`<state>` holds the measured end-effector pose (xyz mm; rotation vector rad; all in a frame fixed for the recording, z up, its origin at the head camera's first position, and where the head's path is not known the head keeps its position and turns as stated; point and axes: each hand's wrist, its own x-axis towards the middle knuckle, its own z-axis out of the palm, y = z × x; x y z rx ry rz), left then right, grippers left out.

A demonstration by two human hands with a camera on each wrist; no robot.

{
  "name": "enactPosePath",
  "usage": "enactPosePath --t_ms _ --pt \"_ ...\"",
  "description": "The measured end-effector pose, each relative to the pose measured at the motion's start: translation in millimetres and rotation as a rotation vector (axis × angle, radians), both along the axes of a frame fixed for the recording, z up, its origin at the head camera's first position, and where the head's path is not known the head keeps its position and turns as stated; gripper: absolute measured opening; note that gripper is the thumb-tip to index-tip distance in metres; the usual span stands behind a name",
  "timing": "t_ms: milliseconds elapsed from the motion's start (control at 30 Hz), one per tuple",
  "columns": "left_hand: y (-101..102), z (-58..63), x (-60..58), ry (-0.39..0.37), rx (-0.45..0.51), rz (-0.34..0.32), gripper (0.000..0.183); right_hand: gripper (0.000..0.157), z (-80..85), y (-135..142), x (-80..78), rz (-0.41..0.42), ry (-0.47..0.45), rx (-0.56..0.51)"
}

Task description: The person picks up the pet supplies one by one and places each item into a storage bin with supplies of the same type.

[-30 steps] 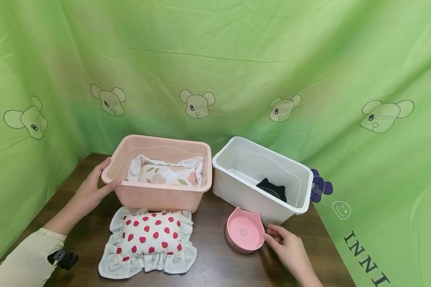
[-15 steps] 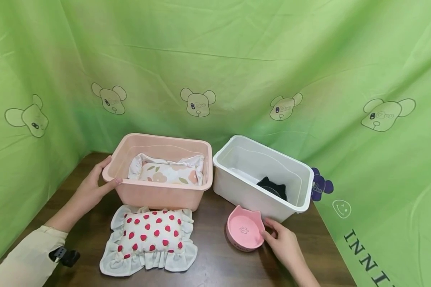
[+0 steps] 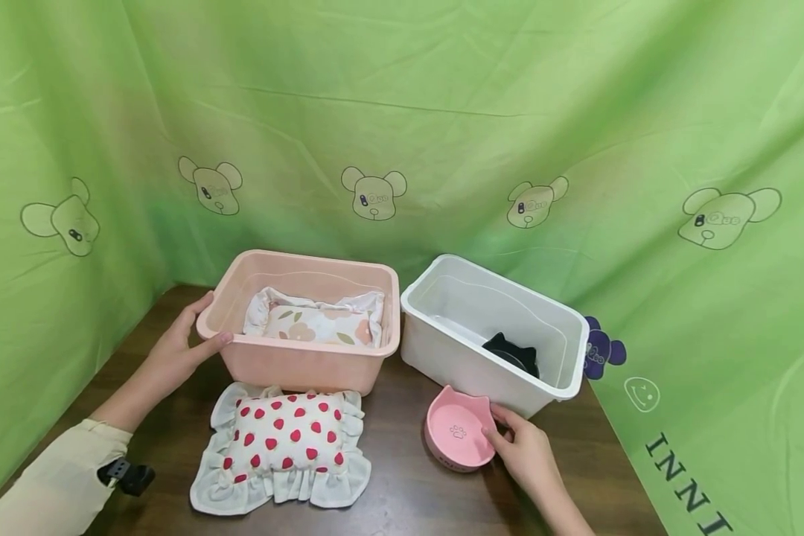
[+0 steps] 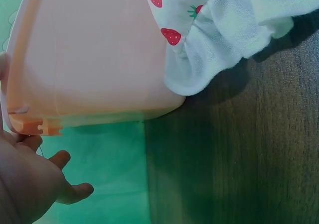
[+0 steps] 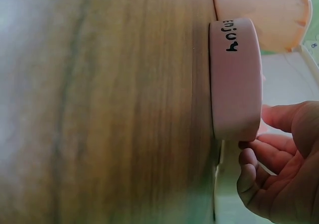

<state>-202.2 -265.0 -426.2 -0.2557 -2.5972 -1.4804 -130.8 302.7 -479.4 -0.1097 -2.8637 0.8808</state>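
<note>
My left hand (image 3: 182, 350) holds the front left corner of a pink plastic storage bin (image 3: 301, 368), thumb over the front rim and fingers along the side. The left wrist view shows fingertips under the bin's rim (image 4: 20, 119). A pink cat-eared pet bowl (image 3: 457, 432), paw print inside, rests on the table. My right hand (image 3: 532, 454) pinches its right edge, thumb over the rim and fingers against the outer wall. In the right wrist view, "Enjoy" lettering shows on the bowl's side (image 5: 235, 79), whose base still meets the table.
A floral pillow (image 3: 321, 325) lies inside the pink bin. Behind the bowl stands a white bin (image 3: 472, 368) holding a black cat-eared bowl (image 3: 512, 353). A ruffled strawberry pillow (image 3: 288, 439) lies in front of the pink bin. Green printed cloth (image 3: 402, 97) surrounds the brown table (image 3: 402, 491).
My right hand has moved from beside the pink bowl onto its edge, the thumb now inside the rim. The left hand stays on the pink bin; the head view shifts slightly.
</note>
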Motion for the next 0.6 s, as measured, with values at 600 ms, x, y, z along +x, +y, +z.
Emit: enactPosePath --t_ms 600 --pt "0 1.9 2.4 -0.026 0.014 -0.016 0.095 0.034 -5.1 -9 -9.1 0.031 0.055 -0.022"
